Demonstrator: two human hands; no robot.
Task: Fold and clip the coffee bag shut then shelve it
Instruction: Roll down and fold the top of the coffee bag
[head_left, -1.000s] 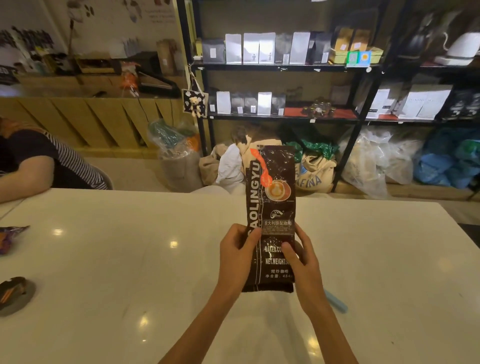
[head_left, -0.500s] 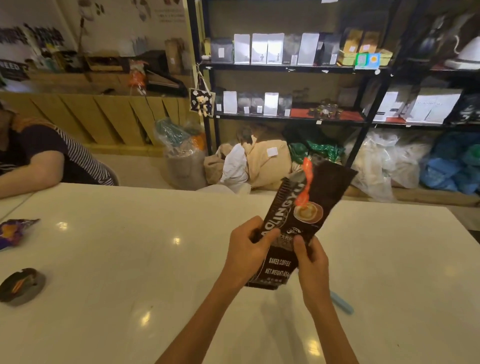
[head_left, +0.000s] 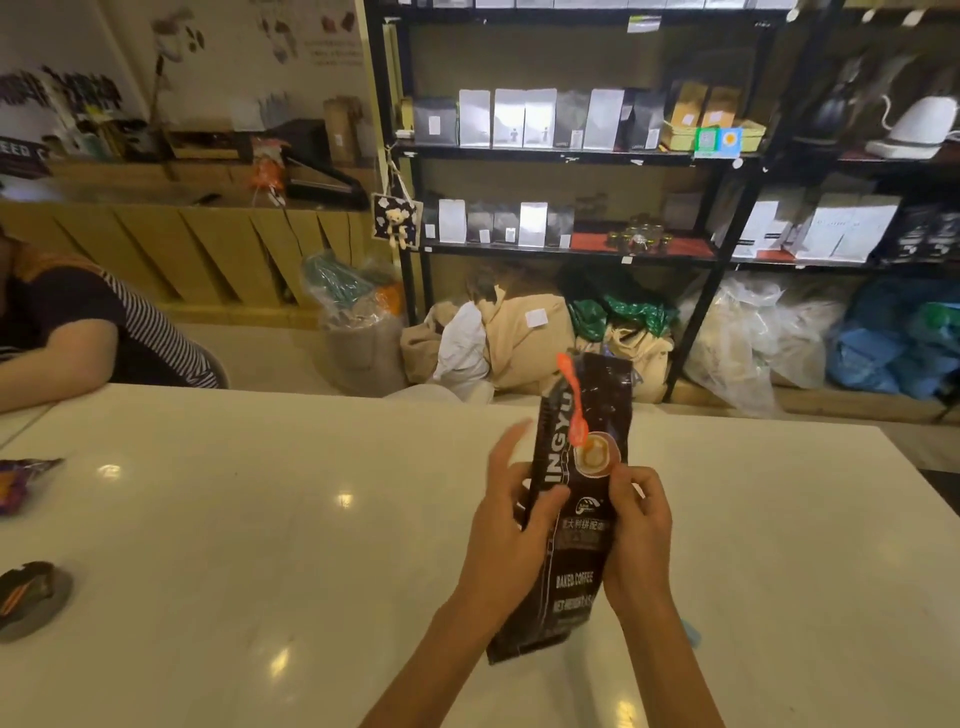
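A tall dark brown coffee bag (head_left: 576, 525) with white lettering and an orange spoon picture stands upright on the white table (head_left: 260, 545), leaning slightly right. My left hand (head_left: 506, 540) grips its left edge at mid height, the fingers partly blurred. My right hand (head_left: 636, 535) pinches its right edge next to the cup picture. The bag's top is unfolded. A light blue clip (head_left: 690, 631) lies on the table behind my right wrist, mostly hidden. The black shelf (head_left: 561, 156) with rows of bags stands behind the table.
Another person's arm (head_left: 67, 353) rests on the table's far left corner. A snack wrapper (head_left: 23, 480) and a small dark round object (head_left: 31, 597) lie at the left edge. Sacks and plastic bags (head_left: 519, 338) are piled on the floor under the shelves.
The bag was tilted to the right half a second ago and now stands nearly upright on the table. Both hands have slid up its sides.
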